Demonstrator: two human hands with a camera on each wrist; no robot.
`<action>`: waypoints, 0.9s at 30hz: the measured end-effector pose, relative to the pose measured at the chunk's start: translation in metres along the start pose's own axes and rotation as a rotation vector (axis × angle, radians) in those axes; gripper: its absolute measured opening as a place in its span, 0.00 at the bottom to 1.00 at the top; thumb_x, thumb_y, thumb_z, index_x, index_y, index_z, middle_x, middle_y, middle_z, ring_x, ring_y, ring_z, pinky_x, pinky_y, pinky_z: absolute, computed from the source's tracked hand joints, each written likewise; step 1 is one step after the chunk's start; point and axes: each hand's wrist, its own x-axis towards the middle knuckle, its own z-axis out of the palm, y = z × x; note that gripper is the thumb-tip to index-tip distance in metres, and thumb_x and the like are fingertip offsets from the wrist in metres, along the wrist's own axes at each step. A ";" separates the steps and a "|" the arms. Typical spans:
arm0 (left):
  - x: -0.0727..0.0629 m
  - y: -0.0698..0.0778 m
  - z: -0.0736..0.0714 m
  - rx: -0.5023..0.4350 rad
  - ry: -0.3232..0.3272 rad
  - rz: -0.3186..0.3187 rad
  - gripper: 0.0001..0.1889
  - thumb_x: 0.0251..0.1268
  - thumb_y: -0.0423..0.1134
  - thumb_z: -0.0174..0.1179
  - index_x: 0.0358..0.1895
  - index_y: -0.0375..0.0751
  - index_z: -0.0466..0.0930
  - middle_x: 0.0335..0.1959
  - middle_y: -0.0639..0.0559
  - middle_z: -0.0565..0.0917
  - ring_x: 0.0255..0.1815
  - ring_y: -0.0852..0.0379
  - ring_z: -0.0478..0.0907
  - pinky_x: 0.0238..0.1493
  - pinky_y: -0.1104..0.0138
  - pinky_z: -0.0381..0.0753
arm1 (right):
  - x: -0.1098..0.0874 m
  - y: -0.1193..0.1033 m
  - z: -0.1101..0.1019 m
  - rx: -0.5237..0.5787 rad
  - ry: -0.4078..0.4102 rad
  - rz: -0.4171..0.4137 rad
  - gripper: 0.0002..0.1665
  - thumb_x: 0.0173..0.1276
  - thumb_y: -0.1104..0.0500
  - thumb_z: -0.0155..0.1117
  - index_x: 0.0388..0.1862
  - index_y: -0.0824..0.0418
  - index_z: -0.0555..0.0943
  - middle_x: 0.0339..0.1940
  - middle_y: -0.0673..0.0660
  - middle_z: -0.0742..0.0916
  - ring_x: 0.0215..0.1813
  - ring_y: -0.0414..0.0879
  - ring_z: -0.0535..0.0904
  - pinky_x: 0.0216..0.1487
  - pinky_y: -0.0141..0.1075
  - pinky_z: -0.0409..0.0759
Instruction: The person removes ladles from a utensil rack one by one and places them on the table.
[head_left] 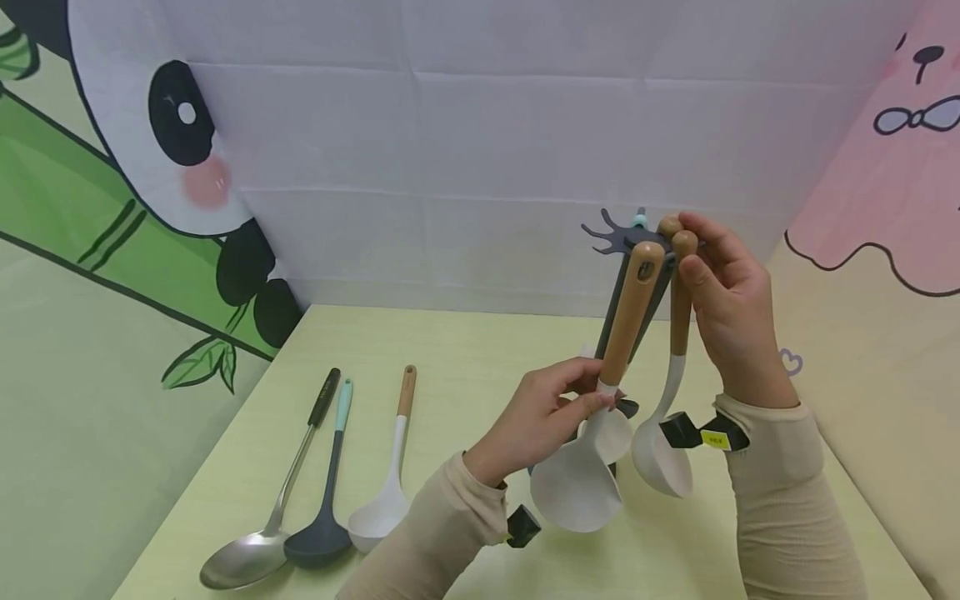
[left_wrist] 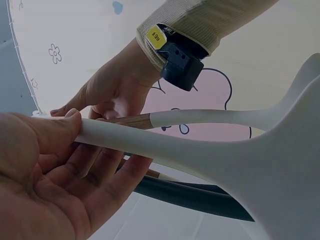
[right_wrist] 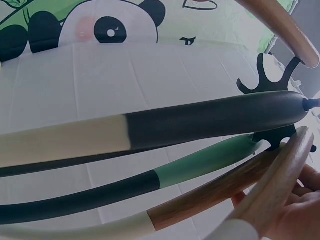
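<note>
My left hand (head_left: 536, 417) pinches the white neck of a wide-headed white turner (head_left: 577, 487) with a wooden handle (head_left: 633, 312); the handle points up and the head hangs down. The thumb of my right hand (head_left: 738, 308) and its fingers pinch the top of the wooden handle of a white ladle (head_left: 663, 462). Both utensils are at a stand with dark curved hooks (head_left: 615, 233). In the right wrist view, a teal-handled utensil (right_wrist: 207, 160) and a dark-handled one (right_wrist: 215, 120) hang beside another wooden handle (right_wrist: 215, 192). The stand's lower part is mostly hidden.
On the left of the pale table (head_left: 480, 350) lie a steel spoon (head_left: 243, 560), a dark ladle (head_left: 318, 537) with a teal handle and a white ladle (head_left: 378, 512) with a wooden handle. A white cloth wall (head_left: 465, 167) stands behind, with printed side walls.
</note>
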 end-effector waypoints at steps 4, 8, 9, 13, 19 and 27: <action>-0.001 0.000 -0.001 0.001 0.007 -0.007 0.13 0.72 0.31 0.58 0.56 0.33 0.79 0.44 0.44 0.85 0.44 0.59 0.82 0.42 0.71 0.83 | 0.001 0.000 0.000 0.017 0.000 -0.002 0.25 0.67 0.61 0.69 0.62 0.66 0.78 0.57 0.59 0.82 0.62 0.47 0.74 0.65 0.31 0.70; -0.003 -0.001 -0.003 0.003 0.016 -0.003 0.13 0.72 0.30 0.59 0.56 0.33 0.79 0.43 0.45 0.86 0.43 0.60 0.82 0.42 0.70 0.83 | 0.001 0.000 0.000 0.032 -0.004 -0.007 0.25 0.67 0.61 0.69 0.62 0.67 0.78 0.57 0.59 0.82 0.62 0.47 0.75 0.66 0.31 0.70; -0.004 -0.001 -0.004 -0.001 0.017 -0.001 0.13 0.72 0.30 0.59 0.56 0.33 0.79 0.43 0.44 0.86 0.43 0.60 0.82 0.42 0.70 0.83 | 0.001 0.000 0.000 0.031 -0.004 -0.008 0.25 0.67 0.61 0.69 0.62 0.67 0.78 0.57 0.59 0.82 0.61 0.47 0.75 0.66 0.31 0.70; -0.007 -0.002 -0.007 -0.003 0.027 0.007 0.13 0.71 0.29 0.59 0.56 0.32 0.79 0.41 0.43 0.85 0.42 0.59 0.81 0.40 0.70 0.84 | 0.000 0.000 0.001 0.029 0.005 -0.008 0.25 0.66 0.61 0.69 0.61 0.67 0.78 0.57 0.59 0.82 0.61 0.46 0.75 0.65 0.30 0.70; -0.015 -0.001 -0.015 -0.003 0.044 0.011 0.14 0.70 0.29 0.60 0.56 0.32 0.79 0.41 0.42 0.85 0.42 0.59 0.81 0.40 0.69 0.84 | -0.005 -0.004 0.007 0.022 0.021 -0.010 0.26 0.66 0.61 0.69 0.61 0.67 0.78 0.57 0.59 0.82 0.60 0.46 0.75 0.65 0.31 0.71; -0.026 0.000 -0.028 -0.028 0.058 -0.010 0.13 0.70 0.28 0.59 0.55 0.30 0.79 0.42 0.38 0.85 0.43 0.55 0.83 0.42 0.68 0.84 | -0.010 -0.008 0.015 0.017 0.031 -0.018 0.25 0.66 0.61 0.70 0.60 0.67 0.79 0.56 0.58 0.84 0.60 0.46 0.76 0.64 0.30 0.71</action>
